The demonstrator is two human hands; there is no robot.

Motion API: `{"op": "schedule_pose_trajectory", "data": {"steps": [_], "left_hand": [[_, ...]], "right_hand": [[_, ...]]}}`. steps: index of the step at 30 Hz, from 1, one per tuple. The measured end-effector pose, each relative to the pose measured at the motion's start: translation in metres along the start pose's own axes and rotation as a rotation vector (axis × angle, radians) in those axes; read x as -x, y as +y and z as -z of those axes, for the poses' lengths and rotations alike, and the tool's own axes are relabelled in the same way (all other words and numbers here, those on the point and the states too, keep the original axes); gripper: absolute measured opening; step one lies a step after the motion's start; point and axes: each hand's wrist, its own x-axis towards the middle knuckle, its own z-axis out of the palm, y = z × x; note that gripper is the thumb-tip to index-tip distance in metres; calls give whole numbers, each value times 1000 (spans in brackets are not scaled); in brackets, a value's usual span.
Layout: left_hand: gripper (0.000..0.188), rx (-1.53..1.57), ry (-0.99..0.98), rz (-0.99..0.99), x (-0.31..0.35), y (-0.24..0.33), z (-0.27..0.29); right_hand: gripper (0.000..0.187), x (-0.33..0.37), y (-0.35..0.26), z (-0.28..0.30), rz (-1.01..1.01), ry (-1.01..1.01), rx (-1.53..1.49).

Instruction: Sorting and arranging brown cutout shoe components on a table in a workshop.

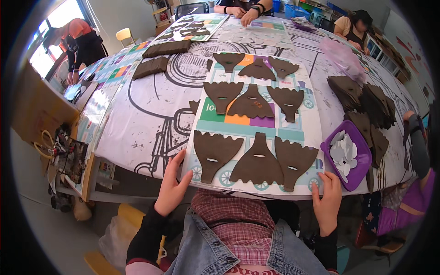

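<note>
In front of me a printed board (215, 124) lies on the table, bearing rows of dark brown fan-shaped cutouts (256, 160) with scalloped ends and small slits. My left hand (172, 185) is at the board's near left corner, fingers stretched out and thumb apart, beside its edge. At the near right corner, my right hand (328, 201) has its fingertips by the board's edge, the fingers extended. Neither hand holds a cutout. Just beyond the right hand sits a purple basket (362, 170) with white oval pieces (343, 153) in it.
Stacks of brown cutouts (346, 89) lie at the right, near a pink plastic bag (341, 55). Brown stacks (167, 48) sit at the far left, below another loaded board (215, 23). Several other people are around the table. A cardboard box (41, 110) stands at left.
</note>
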Motion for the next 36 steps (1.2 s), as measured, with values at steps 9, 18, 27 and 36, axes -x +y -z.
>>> {"op": "schedule_pose_trajectory", "data": {"steps": [9,18,27,36], "left_hand": [[43,-25,-141,2,-22,15,36],[36,-352,-209,-169,-115,29,121],[50,-625,-319,29,-231,-74,169],[36,-762,-156,29,-254,-113,180]], "right_hand": [[25,-6,-3,1,-9,27,-53],[17,-15,-9,3,-16,94,-113],[15,-77,-65,33,273,97,-115],[20,-166,-153,27,668,-118,-254]]}}
